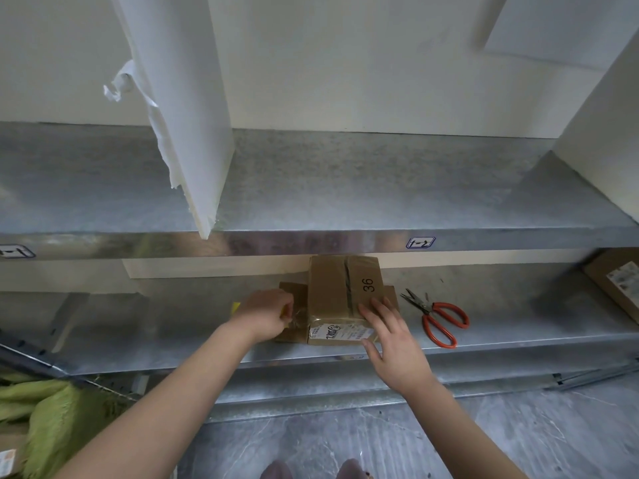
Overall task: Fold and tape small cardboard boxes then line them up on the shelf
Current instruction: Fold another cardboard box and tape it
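Observation:
A small brown cardboard box (337, 288) marked "36" stands on the lower metal shelf (173, 326), with a printed label on its near face. Side flaps stick out flat to its left and right. My left hand (264, 314) grips a yellow-cored roll of clear tape at the box's left side, and a strip of tape runs from it to the box's near left corner. My right hand (387, 331) lies flat with straight fingers on the box's near right corner, pressing it down.
Red-handled scissors (437, 318) lie on the shelf right of the box. Another labelled carton (619, 283) sits at the far right. The upper shelf (345, 188) holds a white upright board (193, 133). A green cloth (52, 420) lies lower left.

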`<move>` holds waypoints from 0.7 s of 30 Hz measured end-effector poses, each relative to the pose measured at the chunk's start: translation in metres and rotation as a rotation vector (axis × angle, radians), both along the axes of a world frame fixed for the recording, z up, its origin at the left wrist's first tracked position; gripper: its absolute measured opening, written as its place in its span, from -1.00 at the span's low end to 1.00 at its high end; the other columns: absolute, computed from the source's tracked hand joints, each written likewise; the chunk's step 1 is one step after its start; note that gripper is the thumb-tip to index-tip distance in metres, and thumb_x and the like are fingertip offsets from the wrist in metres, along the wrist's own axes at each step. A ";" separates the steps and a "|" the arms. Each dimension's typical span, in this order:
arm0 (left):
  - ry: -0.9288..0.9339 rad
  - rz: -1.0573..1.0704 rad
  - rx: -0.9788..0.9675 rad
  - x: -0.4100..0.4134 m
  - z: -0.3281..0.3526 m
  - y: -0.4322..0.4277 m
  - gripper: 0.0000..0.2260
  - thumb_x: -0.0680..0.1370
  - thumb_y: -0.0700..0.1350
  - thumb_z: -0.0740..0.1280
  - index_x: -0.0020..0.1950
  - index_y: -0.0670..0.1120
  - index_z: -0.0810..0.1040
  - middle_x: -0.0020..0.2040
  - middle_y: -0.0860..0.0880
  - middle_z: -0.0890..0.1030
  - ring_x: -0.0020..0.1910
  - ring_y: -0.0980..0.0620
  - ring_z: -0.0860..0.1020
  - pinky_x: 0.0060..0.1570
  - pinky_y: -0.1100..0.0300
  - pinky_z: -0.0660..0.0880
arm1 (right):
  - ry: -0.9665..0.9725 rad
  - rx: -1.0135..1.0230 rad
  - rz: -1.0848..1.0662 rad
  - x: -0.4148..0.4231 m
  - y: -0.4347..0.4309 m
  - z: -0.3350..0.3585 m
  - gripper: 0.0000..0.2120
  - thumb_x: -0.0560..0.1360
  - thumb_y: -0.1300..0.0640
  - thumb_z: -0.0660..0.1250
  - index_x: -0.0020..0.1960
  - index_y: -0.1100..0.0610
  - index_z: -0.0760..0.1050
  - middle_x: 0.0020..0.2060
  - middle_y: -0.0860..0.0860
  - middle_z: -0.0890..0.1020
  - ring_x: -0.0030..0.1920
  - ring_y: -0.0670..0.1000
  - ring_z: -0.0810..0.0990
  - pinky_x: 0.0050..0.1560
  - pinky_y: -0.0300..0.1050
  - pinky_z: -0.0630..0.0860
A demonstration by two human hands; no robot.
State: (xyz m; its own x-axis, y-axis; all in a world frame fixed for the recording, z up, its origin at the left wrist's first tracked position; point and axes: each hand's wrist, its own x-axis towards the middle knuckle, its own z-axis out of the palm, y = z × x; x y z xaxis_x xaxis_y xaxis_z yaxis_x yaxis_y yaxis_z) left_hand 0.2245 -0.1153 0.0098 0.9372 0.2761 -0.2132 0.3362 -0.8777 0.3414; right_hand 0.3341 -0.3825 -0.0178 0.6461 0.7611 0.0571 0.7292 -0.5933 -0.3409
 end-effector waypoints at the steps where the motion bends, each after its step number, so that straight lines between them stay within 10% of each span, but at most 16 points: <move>1: -0.002 0.000 0.023 0.001 0.001 -0.001 -0.96 0.53 -0.08 0.32 -0.11 0.03 0.48 -0.02 0.05 0.55 -0.07 0.01 0.47 -0.14 0.16 0.33 | -0.001 -0.002 0.000 0.000 0.000 0.000 -0.47 0.62 -0.05 0.19 0.55 -0.11 0.12 0.55 -0.09 0.15 0.56 -0.05 -0.03 0.47 -0.22 -0.04; 10: 0.056 -0.050 0.312 0.005 0.001 -0.006 -0.89 0.51 -0.14 0.26 0.01 -0.02 0.53 0.04 -0.04 0.57 0.08 -0.12 0.55 -0.02 0.11 0.37 | -0.003 -0.017 0.009 0.002 -0.003 0.002 -0.45 0.62 -0.02 0.19 0.56 -0.13 0.10 0.55 -0.10 0.15 0.57 -0.06 -0.03 0.48 -0.18 0.06; 21: -0.176 0.142 -0.137 -0.027 0.023 0.024 -0.93 0.51 -0.05 0.37 -0.13 0.09 0.50 -0.06 0.13 0.57 -0.06 0.06 0.52 -0.07 0.15 0.45 | -0.060 -0.049 0.017 -0.002 0.005 0.013 -0.45 0.59 -0.21 0.12 0.52 -0.04 0.22 0.50 0.00 0.28 0.54 0.06 0.12 0.54 0.08 0.05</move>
State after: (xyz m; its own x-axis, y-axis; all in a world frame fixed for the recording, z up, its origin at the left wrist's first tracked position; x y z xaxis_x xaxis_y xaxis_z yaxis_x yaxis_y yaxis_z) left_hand 0.1974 -0.0918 0.0323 0.9170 0.3875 -0.0948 0.3779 -0.7673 0.5181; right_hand 0.3324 -0.3774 -0.0045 0.6293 0.7750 0.0575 0.7577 -0.5954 -0.2670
